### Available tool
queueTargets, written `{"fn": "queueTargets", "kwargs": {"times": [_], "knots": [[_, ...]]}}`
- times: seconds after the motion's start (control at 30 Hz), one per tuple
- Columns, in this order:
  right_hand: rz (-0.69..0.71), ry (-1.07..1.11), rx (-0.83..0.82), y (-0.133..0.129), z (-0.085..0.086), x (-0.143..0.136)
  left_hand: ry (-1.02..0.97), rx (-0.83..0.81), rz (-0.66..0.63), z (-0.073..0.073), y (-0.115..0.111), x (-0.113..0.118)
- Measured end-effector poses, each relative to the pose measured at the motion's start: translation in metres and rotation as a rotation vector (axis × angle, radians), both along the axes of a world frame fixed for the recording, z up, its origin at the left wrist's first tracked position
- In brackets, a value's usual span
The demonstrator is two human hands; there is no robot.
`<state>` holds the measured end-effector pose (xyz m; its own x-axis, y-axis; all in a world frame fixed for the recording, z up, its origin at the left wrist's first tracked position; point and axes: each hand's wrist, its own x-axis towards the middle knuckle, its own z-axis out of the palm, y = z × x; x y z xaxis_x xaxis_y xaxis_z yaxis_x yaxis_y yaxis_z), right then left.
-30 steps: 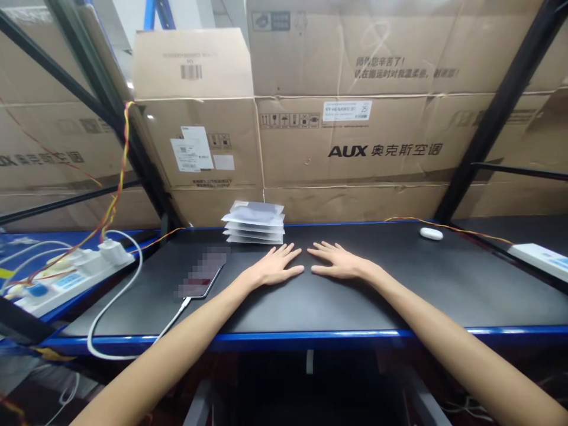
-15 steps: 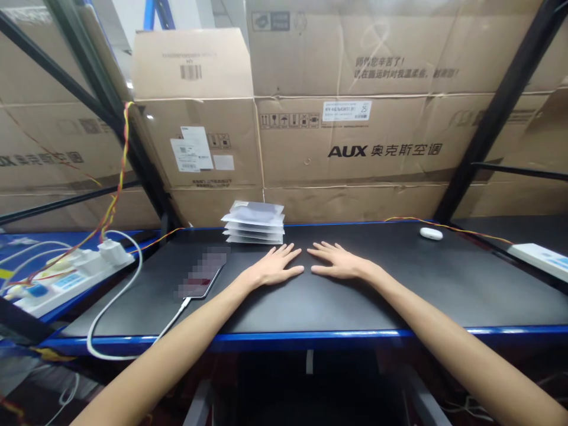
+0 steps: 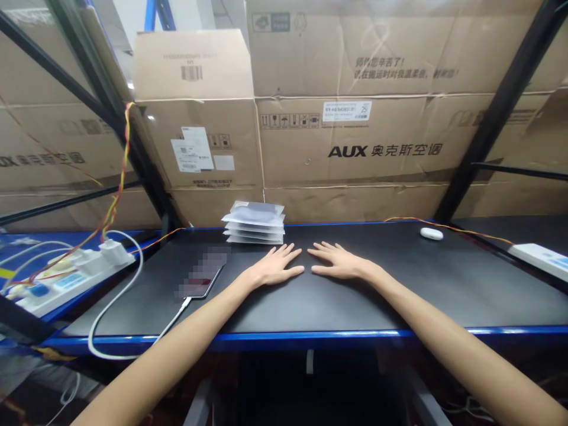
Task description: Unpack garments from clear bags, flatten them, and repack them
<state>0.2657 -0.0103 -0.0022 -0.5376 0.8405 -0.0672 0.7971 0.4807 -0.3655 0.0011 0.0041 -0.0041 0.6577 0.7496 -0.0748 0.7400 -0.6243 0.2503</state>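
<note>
My left hand (image 3: 277, 266) lies flat and open on the dark tabletop (image 3: 310, 307), its fingers spread and holding nothing. Just behind it is a stack of flat, whitish translucent packets (image 3: 255, 222). My right hand (image 3: 339, 261) also rests palm down with spread fingers, a small gap from the left one, and has nothing in it. Left of my left hand lies a phone (image 3: 206, 278), partly pixelated, with a white cable (image 3: 171, 322) plugged into its near end. Toward the back right sits a small white rounded case (image 3: 431, 234).
Large cardboard sheets (image 3: 355, 171) stand behind the table. Power strips lie at the left (image 3: 66, 284) and right (image 3: 541, 260), with twisted red-yellow wires (image 3: 119, 177) near them. Black posts (image 3: 492, 112) flank the table, and a blue edge (image 3: 310, 336) runs along its front.
</note>
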Motion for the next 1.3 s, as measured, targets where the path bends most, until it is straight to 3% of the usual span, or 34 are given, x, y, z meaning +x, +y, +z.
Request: {"fn": "queueTargets", "kwargs": {"times": [1.3], "knots": [[-0.004,-0.004,0.002,-0.0011,0.0011,-0.0004,-0.029,0.010,-0.001,-0.0008,0.0019,-0.0002]]}}
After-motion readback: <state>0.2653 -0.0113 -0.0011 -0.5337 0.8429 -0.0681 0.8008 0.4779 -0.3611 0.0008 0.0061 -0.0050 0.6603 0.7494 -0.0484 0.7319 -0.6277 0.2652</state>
